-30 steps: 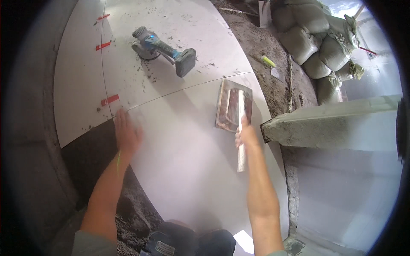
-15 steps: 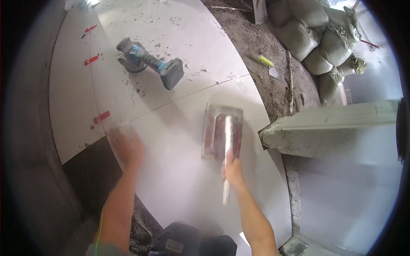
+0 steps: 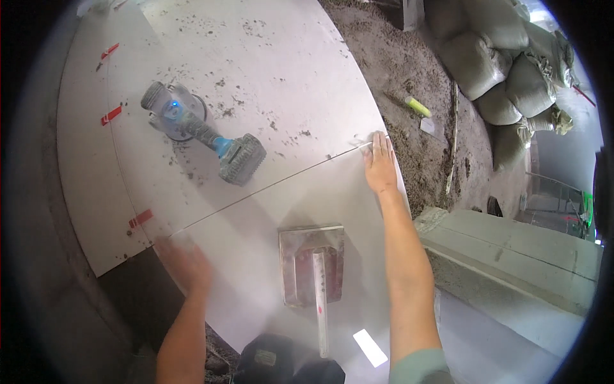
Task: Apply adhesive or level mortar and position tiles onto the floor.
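Note:
My right hand (image 3: 381, 164) lies flat at the right end of the seam between two large pale tiles, its fingers together and stretched over the joint near the edge. At the seam's left end, my left hand (image 3: 187, 264) is blurred, but its outline looks stretched flat by the near tile's (image 3: 246, 256) corner. Between my forearms, a square, reddish-grey tamping paddle (image 3: 288, 269) with a long pale handle rests on that tile, untouched. Beyond the seam, a dusty grey-and-blue cordless suction-cup tile tool (image 3: 201, 131) sits on the far tile (image 3: 281, 83).
Red tabs (image 3: 141, 218) line the left-hand joint; grit is scattered over the far tile. On the rough mortar bed (image 3: 409, 70) lies a trowel (image 3: 418, 106) with a yellow handle. Full sacks (image 3: 476, 64) are piled behind it. A concrete ledge (image 3: 511, 246) borders the right side.
My right hand has let go of the tamping paddle and reached forward to the seam's right end. The paddle now rests on the near tile. My left hand stays by the seam's left end.

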### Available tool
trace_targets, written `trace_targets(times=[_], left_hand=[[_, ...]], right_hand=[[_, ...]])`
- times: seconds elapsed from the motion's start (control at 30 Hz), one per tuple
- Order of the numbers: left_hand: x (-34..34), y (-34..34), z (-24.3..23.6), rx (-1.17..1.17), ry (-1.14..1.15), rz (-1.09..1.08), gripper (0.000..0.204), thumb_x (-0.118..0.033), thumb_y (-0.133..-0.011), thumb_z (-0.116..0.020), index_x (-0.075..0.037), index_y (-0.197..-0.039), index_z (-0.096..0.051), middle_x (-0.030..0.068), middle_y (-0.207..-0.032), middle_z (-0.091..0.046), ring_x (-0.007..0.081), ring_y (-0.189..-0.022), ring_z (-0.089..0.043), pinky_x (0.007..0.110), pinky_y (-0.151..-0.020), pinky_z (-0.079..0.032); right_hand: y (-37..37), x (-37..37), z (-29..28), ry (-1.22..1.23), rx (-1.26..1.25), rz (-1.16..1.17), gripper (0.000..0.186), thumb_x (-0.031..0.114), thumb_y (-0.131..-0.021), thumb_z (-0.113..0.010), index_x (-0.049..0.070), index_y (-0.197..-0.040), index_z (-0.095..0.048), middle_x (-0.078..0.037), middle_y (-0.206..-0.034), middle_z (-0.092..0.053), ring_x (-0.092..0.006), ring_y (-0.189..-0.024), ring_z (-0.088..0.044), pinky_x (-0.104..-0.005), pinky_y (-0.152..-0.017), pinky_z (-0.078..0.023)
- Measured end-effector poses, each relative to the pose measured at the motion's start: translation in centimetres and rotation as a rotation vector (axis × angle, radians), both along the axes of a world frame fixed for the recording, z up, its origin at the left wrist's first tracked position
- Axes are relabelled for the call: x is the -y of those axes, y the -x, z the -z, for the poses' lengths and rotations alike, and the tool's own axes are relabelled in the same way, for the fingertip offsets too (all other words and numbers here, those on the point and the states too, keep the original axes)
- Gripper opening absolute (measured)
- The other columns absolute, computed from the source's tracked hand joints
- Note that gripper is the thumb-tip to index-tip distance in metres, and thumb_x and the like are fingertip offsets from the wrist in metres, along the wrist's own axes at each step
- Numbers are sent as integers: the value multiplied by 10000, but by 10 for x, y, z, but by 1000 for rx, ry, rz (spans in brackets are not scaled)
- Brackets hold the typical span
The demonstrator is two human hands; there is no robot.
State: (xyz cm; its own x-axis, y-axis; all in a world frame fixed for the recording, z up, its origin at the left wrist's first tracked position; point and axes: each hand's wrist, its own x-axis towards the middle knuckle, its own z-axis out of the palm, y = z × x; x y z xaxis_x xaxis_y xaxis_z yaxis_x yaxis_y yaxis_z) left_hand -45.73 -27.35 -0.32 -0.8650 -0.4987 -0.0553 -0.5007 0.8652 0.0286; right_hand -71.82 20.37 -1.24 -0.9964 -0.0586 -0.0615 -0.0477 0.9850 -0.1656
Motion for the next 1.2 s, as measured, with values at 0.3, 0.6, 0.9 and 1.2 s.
trace_targets(times=[0.3,0.6,0.9,1.2], left_hand=[[2,0,-10,-5,-9,71,718,-313,-998,-504,139,-1495,-252,336,-1595,-204,479,-1501,-172,538,-1248,-112],[10,-8,7,-42,30,111,730,-333,-1013,-503,128,-1511,-233,335,-1597,-200,473,-1500,-176,533,-1245,-138],[2,-7,8,-98,67,155,734,-398,-1047,-430,141,-1506,-234,347,-1588,-208,462,-1501,-187,513,-1252,-154],[2,-11,2,-169,102,138,729,-406,-1038,-444,166,-1465,-290,366,-1557,-263,475,-1479,-243,513,-1247,-184]], right_hand=[[8,1,-5,-27,4,14,690,423,-1037,-452,60,-1584,-240,-154,-1652,-237,-379,-1516,-227,-522,-1224,-212],[-161,53,-81,471,242,324,556,378,-1045,-512,-10,-1441,-478,-249,-1453,-518,-405,-1360,-482,-435,-1131,-384],[-347,153,-132,730,670,798,459,434,-1025,-528,-17,-1028,-614,-206,-862,-682,-305,-821,-665,-424,-766,-510],[-505,134,-196,836,56,1004,613,528,-1029,-452,-54,-972,-636,-268,-814,-663,-415,-763,-648,-519,-744,-501]])
